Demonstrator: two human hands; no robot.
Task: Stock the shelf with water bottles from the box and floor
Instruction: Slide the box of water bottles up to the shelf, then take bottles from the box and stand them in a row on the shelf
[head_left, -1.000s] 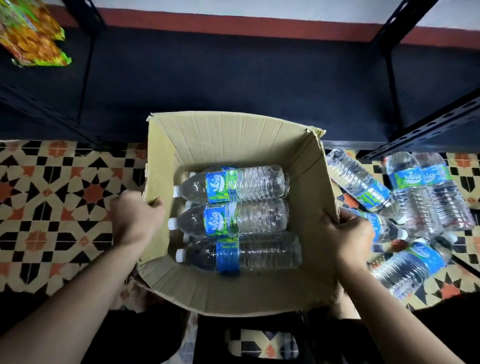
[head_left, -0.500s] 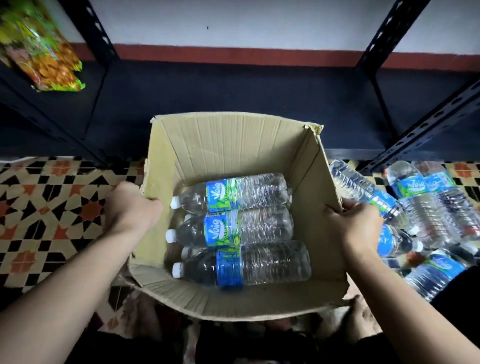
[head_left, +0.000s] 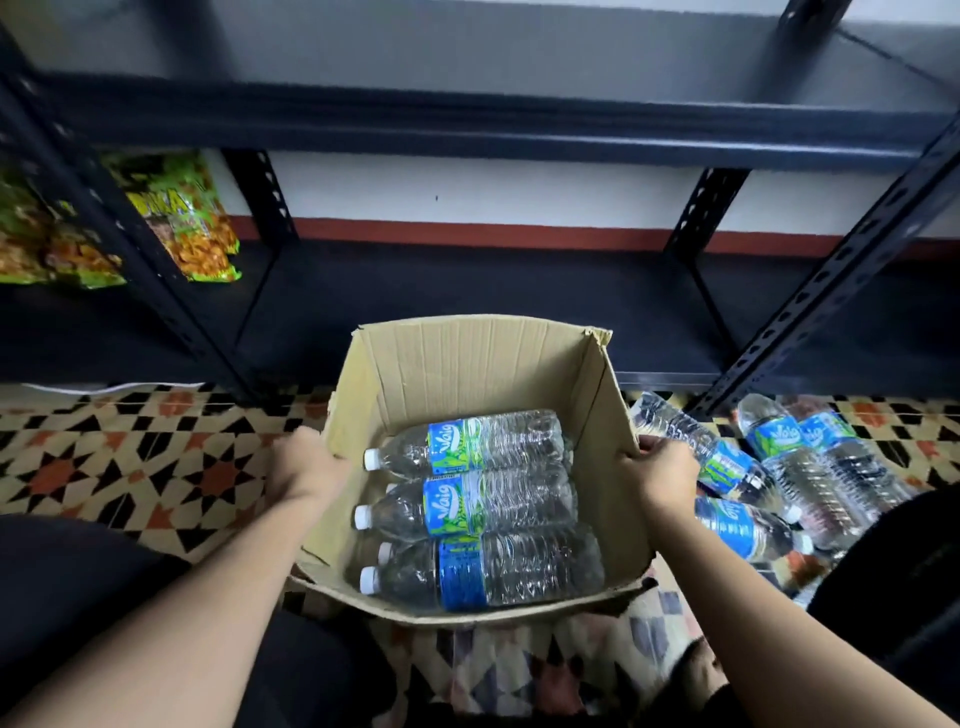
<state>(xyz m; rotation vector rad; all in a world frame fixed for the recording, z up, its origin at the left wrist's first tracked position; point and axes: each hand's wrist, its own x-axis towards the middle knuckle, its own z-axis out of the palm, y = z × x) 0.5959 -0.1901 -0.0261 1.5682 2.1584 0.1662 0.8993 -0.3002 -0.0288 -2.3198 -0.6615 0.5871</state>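
Left hand (head_left: 306, 465) grips the left wall of the cardboard box (head_left: 467, 364). Right hand (head_left: 660, 470) grips the right wall, fingers (head_left: 636, 452) hooked over the rim. Water bottles (head_left: 493, 441) lie sideways inside, caps leftward. Loose bottles (head_left: 779, 467) lie on the tiled floor (head_left: 130, 457), right of the box. Shelf (head_left: 467, 291) stands directly behind.
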